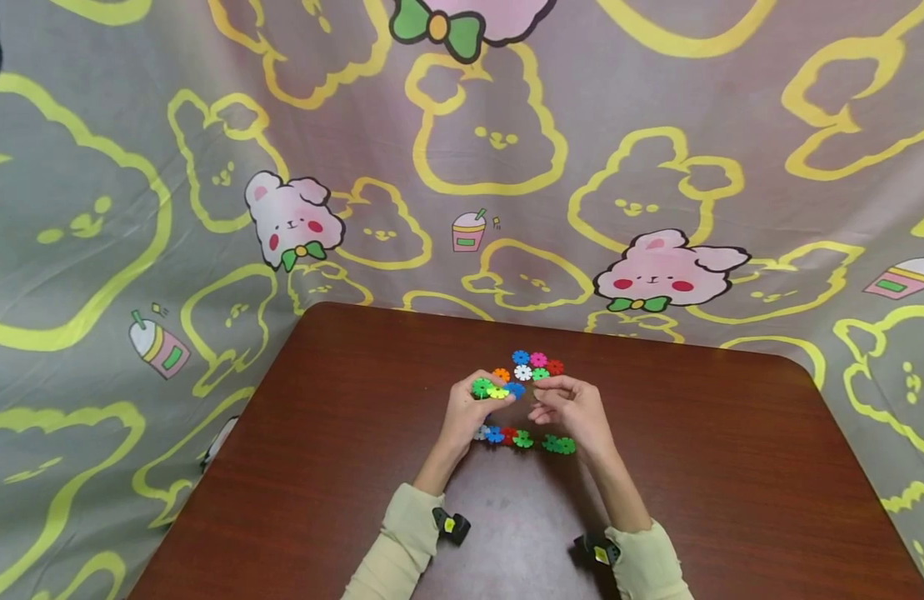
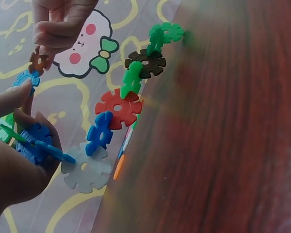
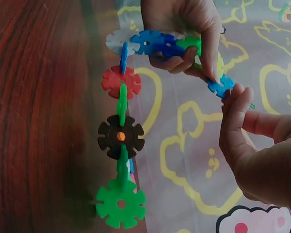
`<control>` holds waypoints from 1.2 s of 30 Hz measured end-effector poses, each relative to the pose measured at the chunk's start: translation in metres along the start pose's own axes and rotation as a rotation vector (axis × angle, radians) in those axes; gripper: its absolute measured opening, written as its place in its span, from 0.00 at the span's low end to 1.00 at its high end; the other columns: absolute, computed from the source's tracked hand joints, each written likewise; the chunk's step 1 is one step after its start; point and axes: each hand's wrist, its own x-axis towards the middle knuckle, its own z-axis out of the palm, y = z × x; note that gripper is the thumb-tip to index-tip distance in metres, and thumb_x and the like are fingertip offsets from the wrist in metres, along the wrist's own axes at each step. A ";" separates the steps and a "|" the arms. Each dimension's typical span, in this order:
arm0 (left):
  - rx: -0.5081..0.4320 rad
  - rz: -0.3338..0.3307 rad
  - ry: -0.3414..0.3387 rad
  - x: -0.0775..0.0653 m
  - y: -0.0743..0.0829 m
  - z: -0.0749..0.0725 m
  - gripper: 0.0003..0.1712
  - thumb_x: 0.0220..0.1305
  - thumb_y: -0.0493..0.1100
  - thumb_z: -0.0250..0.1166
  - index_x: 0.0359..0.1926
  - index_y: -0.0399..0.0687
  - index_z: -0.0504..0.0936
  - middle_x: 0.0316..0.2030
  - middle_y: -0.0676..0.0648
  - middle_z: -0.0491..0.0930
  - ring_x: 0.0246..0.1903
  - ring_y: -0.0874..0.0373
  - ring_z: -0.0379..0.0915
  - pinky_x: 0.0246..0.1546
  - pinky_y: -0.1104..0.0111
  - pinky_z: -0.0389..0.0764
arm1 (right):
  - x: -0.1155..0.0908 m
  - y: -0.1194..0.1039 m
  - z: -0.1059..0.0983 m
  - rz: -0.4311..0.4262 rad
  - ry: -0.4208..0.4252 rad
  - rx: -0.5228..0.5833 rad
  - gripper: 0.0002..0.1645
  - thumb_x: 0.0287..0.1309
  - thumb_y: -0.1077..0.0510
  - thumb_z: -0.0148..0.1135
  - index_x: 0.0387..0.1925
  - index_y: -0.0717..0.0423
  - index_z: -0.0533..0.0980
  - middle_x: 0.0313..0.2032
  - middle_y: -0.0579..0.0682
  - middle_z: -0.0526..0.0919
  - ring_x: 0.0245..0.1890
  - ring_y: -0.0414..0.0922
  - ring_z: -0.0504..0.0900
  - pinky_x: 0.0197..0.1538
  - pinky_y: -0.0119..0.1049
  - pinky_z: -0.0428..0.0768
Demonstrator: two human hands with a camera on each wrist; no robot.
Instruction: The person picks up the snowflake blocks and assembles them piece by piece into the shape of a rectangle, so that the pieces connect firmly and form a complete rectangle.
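Observation:
My left hand [image 1: 464, 414] holds a bent chain of slotted plastic snowflake discs, its thumb and finger pinching near a light blue disc [image 3: 221, 86]. A green disc [image 1: 481, 387] and a yellow disc [image 1: 497, 392] sit beside that blue one. From the left hand the chain runs through a whitish disc [image 2: 86, 167], a red disc [image 2: 118, 108] and a dark brown disc [image 2: 145, 63] to a green end disc [image 3: 121, 204]. My right hand [image 1: 577, 414] pinches an orange-brown disc [image 2: 39, 62] right at the light blue disc's edge; its fingertips partly cover it.
Beyond the hands, loose discs lie on the brown table [image 1: 342, 467], among them a white disc [image 1: 522, 372], a pink disc [image 1: 538, 359] and an orange disc [image 1: 501, 376]. A patterned curtain [image 1: 506, 275] hangs behind the table's far edge.

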 end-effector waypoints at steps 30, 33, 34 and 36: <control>-0.034 -0.039 0.006 -0.002 -0.007 -0.001 0.24 0.56 0.32 0.78 0.53 0.29 0.81 0.55 0.31 0.79 0.55 0.43 0.72 0.44 0.67 0.78 | 0.007 0.008 -0.009 0.045 -0.022 -0.103 0.19 0.71 0.60 0.64 0.51 0.77 0.79 0.29 0.60 0.87 0.24 0.45 0.86 0.32 0.34 0.86; -0.052 -0.056 0.010 0.000 -0.007 -0.003 0.24 0.55 0.33 0.78 0.52 0.28 0.81 0.51 0.34 0.81 0.46 0.49 0.78 0.41 0.66 0.81 | 0.015 0.007 -0.017 0.031 -0.020 -0.182 0.21 0.74 0.58 0.61 0.52 0.77 0.77 0.30 0.62 0.87 0.25 0.45 0.86 0.34 0.36 0.87; -0.065 -0.065 0.011 0.000 -0.007 -0.003 0.23 0.55 0.33 0.79 0.50 0.29 0.82 0.48 0.36 0.83 0.41 0.51 0.80 0.39 0.66 0.82 | 0.019 0.007 -0.019 0.022 -0.016 -0.209 0.21 0.75 0.58 0.60 0.51 0.78 0.77 0.30 0.63 0.87 0.24 0.45 0.86 0.34 0.36 0.87; -0.104 -0.087 0.007 0.001 -0.008 -0.005 0.20 0.54 0.32 0.79 0.47 0.30 0.83 0.40 0.41 0.85 0.32 0.54 0.83 0.35 0.65 0.84 | 0.028 0.007 -0.022 0.010 -0.011 -0.264 0.21 0.75 0.58 0.59 0.50 0.78 0.77 0.29 0.64 0.87 0.24 0.43 0.86 0.34 0.36 0.87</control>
